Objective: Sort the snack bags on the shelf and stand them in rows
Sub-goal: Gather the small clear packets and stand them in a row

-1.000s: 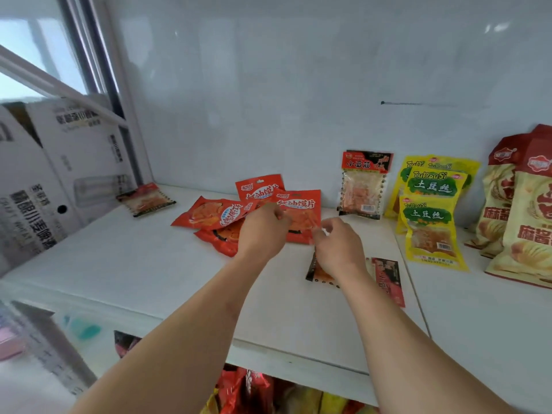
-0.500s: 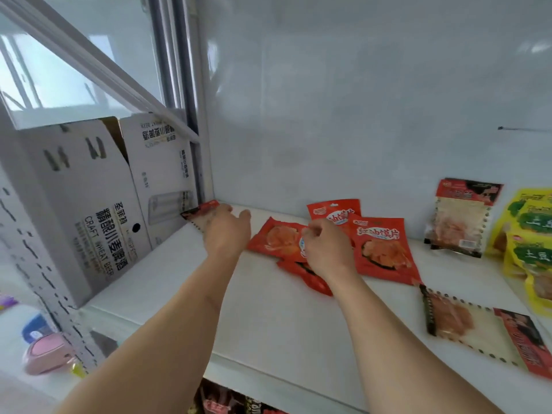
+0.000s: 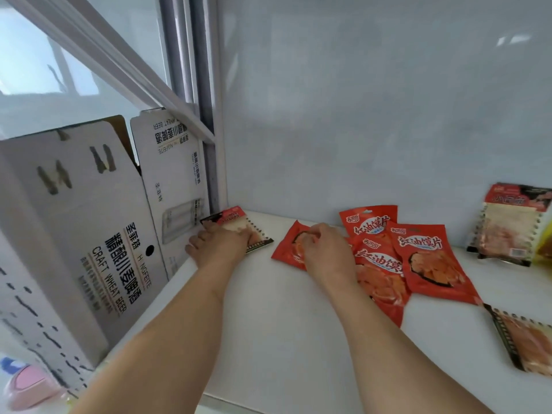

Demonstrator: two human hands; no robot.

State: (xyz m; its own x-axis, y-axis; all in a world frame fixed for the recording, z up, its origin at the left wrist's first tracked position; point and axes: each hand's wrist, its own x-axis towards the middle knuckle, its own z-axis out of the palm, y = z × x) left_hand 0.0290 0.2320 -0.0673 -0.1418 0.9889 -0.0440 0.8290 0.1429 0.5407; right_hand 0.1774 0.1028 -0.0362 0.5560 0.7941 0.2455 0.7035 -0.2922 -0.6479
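On the white shelf (image 3: 268, 339), a clear snack bag with a red-and-black header (image 3: 239, 218) lies flat in the far left corner. My left hand (image 3: 219, 246) rests on top of it, fingers spread over it and thumb out to the side. Several red snack bags lie in a loose pile at mid-shelf. My right hand (image 3: 325, 253) pinches the leftmost red bag (image 3: 288, 252) with curled fingers. One red bag (image 3: 369, 219) leans on the back wall, and two others (image 3: 430, 264) overlap flat beside it.
A white beer carton (image 3: 89, 219) stands just left of the shelf, next to the metal upright (image 3: 213, 130). A clear bag (image 3: 510, 228) stands against the back wall at the right. Another clear bag (image 3: 525, 339) lies flat near the right edge.
The view has swung left. My left hand left the red pile and reached the corner bag, settling onto it. My right hand shifted left onto the leftmost red bag.
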